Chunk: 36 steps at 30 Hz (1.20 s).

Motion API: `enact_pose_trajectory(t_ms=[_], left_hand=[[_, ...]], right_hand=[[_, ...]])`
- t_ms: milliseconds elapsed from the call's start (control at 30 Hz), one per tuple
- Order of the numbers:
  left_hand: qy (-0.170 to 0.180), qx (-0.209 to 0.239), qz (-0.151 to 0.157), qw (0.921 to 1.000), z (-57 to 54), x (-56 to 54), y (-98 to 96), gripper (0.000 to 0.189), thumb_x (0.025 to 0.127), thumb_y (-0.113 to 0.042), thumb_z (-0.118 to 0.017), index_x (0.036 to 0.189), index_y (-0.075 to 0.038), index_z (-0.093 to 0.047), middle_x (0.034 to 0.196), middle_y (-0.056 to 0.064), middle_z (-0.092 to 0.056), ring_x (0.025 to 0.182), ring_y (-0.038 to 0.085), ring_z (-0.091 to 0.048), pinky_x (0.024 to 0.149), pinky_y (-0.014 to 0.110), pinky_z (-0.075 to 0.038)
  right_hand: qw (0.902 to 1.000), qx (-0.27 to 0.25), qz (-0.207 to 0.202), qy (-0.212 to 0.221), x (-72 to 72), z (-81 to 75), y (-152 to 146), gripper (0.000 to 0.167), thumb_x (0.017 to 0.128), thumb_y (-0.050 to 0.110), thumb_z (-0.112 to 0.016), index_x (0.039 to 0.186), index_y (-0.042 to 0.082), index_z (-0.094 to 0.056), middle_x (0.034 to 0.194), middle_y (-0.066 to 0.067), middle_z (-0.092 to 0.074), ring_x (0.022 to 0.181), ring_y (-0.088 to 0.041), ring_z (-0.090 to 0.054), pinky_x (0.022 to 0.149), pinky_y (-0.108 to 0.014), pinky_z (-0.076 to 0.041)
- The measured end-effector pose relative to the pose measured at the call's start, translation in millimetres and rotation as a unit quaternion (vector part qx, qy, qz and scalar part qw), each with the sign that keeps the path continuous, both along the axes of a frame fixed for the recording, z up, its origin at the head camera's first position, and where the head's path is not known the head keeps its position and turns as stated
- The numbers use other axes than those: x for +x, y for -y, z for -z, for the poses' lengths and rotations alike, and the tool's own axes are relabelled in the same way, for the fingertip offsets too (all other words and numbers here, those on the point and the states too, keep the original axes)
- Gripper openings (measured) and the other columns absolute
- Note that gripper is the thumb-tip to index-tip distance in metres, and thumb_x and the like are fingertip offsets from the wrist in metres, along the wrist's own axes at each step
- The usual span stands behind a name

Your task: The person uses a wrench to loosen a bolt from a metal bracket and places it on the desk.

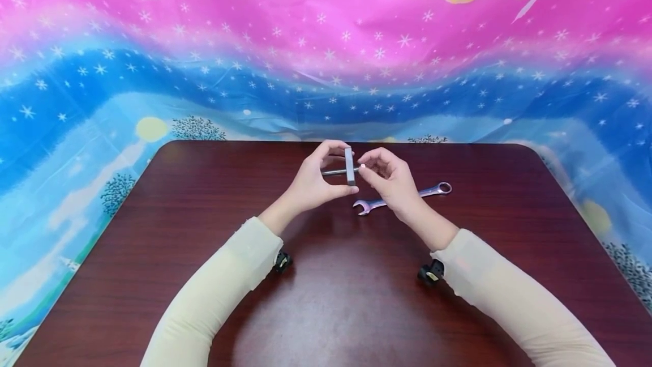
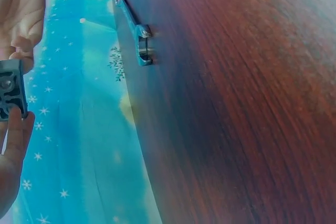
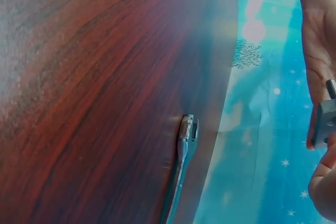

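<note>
My left hand (image 1: pixel 317 179) holds a grey rectangular metal block (image 1: pixel 349 166) on edge above the table, fingers at its top and thumb below. A thin metal rod (image 1: pixel 332 173), like a bolt's shank, passes through the block. My right hand (image 1: pixel 391 179) pinches a small piece (image 1: pixel 362 166) at the rod's right end with thumb and forefinger; what kind of piece, I cannot tell. Recesses and a round part show on the block (image 2: pixel 18 90) in the left wrist view. From the right wrist, the rod (image 3: pixel 331 88) sticks out of the block's other side.
A combination wrench (image 1: pixel 432 191) lies on the dark red wooden table (image 1: pixel 204 214), partly behind my right hand, its open jaw toward the left. Beyond the table's far edge hangs a pink and blue printed cloth (image 1: pixel 305 89).
</note>
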State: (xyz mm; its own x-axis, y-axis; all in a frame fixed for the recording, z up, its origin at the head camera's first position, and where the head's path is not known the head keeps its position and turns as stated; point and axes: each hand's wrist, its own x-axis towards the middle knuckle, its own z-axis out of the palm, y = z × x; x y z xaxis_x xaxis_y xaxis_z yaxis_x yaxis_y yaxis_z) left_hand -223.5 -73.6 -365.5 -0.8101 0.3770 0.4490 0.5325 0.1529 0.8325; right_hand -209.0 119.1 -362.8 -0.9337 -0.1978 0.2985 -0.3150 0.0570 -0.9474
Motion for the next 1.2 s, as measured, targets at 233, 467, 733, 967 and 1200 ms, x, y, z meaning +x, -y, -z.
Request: enact_pose_trajectory(t_ms=[233, 467, 733, 967, 1200], left_hand=[[0.0, -0.002, -0.001, 1.0, -0.7, 0.5, 2.6, 0.072, 0.071, -0.006, -0.089, 0.13, -0.007, -0.049, 0.122, 0.012, -0.061, 0.116, 0.022, -0.061, 0.107, 0.044, -0.049], [0.002, -0.01, -0.003, 0.9999, -0.3, 1.7, 0.9, 0.071, 0.071, -0.006, -0.089, 0.13, -0.009, -0.05, 0.123, 0.014, -0.061, 0.118, 0.021, -0.059, 0.108, 0.045, -0.048], [-0.003, -0.007, 0.005, 1.0, 1.0, 2.1, -1.8, 0.071, 0.07, -0.004, -0.089, 0.129, -0.007, -0.05, 0.122, 0.015, -0.062, 0.115, 0.027, -0.062, 0.107, 0.049, -0.048], [0.005, -0.013, 0.001, 0.9999, 2.3, 2.8, -2.9, 0.073, 0.069, -0.005, -0.09, 0.13, -0.007, -0.05, 0.121, 0.011, -0.063, 0.114, 0.03, -0.064, 0.107, 0.037, -0.049], [0.019, -0.007, 0.008, 0.9998, 3.3, 3.5, -4.7, 0.072, 0.069, -0.004, -0.089, 0.13, -0.009, -0.05, 0.121, 0.009, -0.063, 0.114, 0.027, -0.065, 0.104, 0.034, -0.051]], right_hand=[[0.9972, 0.05, -0.006, -0.054, 0.9, -1.5, -4.2, 0.016, 0.089, -0.004, -0.068, 0.105, -0.004, -0.064, 0.081, 0.003, -0.061, 0.07, -0.008, -0.052, 0.059, -0.018, -0.044], [0.9976, 0.054, -0.033, -0.028, -2.7, -1.5, -11.8, 0.024, 0.088, -0.004, -0.068, 0.112, -0.005, -0.063, 0.087, 0.009, -0.065, 0.074, -0.01, -0.058, 0.065, -0.02, -0.049], [0.9966, 0.052, -0.061, 0.017, -4.5, 0.5, -19.9, 0.027, 0.092, 0.001, -0.066, 0.117, -0.006, -0.06, 0.087, 0.008, -0.067, 0.077, -0.009, -0.063, 0.068, -0.021, -0.053], [0.9953, 0.057, -0.065, 0.045, -4.0, 1.2, -23.2, 0.024, 0.097, 0.007, -0.061, 0.117, -0.005, -0.059, 0.077, 0.006, -0.07, 0.068, -0.019, -0.061, 0.063, -0.026, -0.053], [0.9958, 0.064, -0.046, 0.048, -2.4, 0.6, -21.7, 0.023, 0.102, 0.014, -0.055, 0.116, -0.003, -0.062, 0.073, 0.006, -0.067, 0.065, -0.012, -0.056, 0.058, -0.023, -0.046]])
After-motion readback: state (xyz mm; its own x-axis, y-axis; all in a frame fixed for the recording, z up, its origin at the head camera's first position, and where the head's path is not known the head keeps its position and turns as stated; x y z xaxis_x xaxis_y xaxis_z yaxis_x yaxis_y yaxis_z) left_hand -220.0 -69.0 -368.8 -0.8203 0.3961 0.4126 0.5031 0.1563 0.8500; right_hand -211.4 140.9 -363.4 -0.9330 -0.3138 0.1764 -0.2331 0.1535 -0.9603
